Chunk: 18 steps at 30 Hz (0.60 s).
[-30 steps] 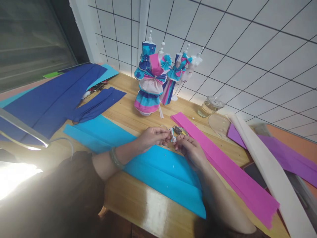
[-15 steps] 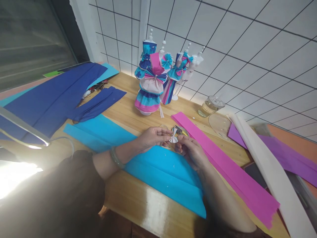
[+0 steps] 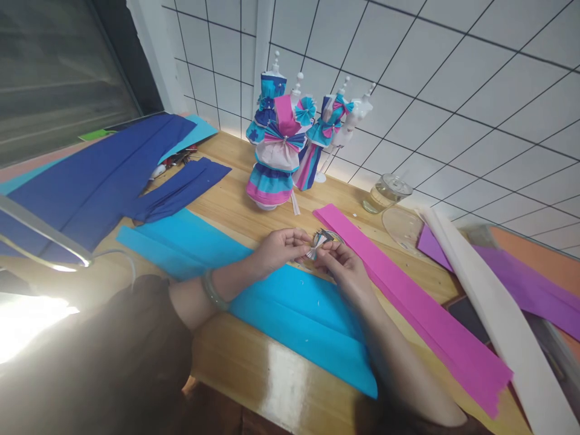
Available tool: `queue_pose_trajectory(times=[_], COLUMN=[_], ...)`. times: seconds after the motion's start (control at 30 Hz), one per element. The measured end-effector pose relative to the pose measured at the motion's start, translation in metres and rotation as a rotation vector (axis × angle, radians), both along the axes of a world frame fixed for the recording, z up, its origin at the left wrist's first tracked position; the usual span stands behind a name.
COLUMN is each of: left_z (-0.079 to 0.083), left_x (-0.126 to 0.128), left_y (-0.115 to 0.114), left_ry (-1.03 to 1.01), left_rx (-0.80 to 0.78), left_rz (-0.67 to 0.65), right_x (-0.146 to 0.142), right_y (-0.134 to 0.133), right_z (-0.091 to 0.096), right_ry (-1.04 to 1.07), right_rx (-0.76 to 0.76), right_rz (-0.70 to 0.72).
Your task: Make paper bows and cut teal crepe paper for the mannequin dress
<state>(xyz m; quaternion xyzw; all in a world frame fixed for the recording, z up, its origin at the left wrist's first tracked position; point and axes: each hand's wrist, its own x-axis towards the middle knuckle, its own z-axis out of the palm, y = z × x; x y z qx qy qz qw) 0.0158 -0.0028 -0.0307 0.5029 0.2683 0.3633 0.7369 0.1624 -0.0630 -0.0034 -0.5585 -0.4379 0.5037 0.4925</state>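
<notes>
A small pleated paper bow [image 3: 313, 249], pale with darker stripes, is pinched between my two hands above the table. My left hand [image 3: 281, 251] grips its left side between thumb and fingers. From the right, my right hand [image 3: 343, 261] closes on the bow with thumb and forefinger. Behind the bow lies a small round tin [image 3: 334, 237] with dark bits in it, partly hidden by my fingers. A wide sheet of blue crepe paper [image 3: 290, 308] lies under my wrists.
Several mini dress forms [image 3: 272, 181] in paper dresses stand at the back. A lidded glass cup [image 3: 385, 194] is behind a pink crepe strip [image 3: 408, 302]. White [image 3: 493, 314] and purple [image 3: 512, 281] strips lie right, dark blue crepe paper [image 3: 104, 175] left. A lamp [image 3: 45, 232] glares nearby.
My right hand has moved slightly left and closer to my left hand. The bow has turned and looks narrower, with its pleats gathered between my fingers.
</notes>
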Motion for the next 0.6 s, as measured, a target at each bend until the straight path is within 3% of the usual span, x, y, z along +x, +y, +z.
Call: queue_pose_trajectory(times=[0.6], left_z=[-0.0035], left_x=[0.0000], left_y=[0.0039], left_ry=[0.034], left_rx=[0.133], left_rz=[0.076], right_x=[0.0022], right_y=[0.0030], right_z=[-0.0009], right_ry=[0.043], right_rx=[0.006], right_rz=[0.031])
